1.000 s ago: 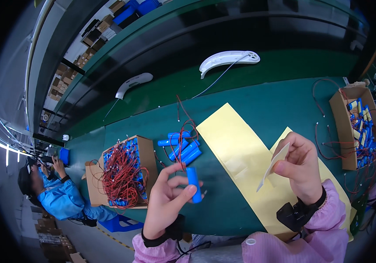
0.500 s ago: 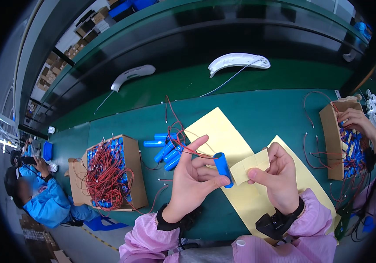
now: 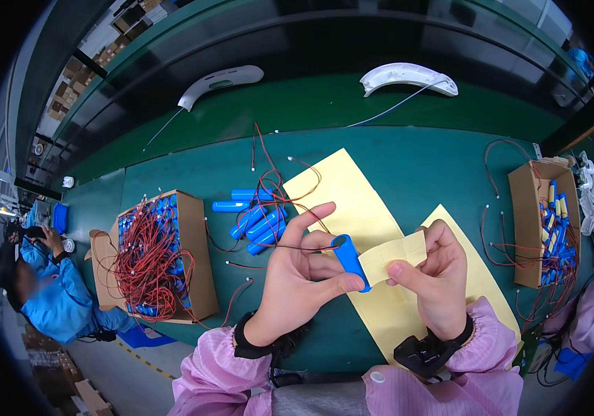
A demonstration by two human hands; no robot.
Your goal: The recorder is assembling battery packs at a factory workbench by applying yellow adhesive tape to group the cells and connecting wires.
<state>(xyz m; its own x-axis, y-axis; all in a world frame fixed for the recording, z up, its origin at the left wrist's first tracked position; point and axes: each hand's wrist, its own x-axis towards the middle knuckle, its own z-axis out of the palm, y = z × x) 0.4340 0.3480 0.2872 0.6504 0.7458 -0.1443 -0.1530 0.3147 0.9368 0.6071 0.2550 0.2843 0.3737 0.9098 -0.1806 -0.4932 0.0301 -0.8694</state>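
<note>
Between the thumb and fingers of my left hand is a blue cylindrical battery cell with red and black wires, its index finger raised. My right hand pinches a small pale-yellow creased paper piece, whose left edge meets the side of the cell. Beneath both hands lie large yellow paper sheets on the green table. Several more blue wired battery cells lie loose in a pile just left of my left hand.
An open cardboard box of wired blue cells stands at the left. Another box at the right holds blue and yellow-wrapped cells. White curved shells rest at the back. One co-worker in blue sits far left; a pink sleeve shows far right.
The yellow paper piece has come up against the battery cell, which is tilted a little more. The co-worker's hand at the right box has withdrawn. The whole view has shifted slightly.
</note>
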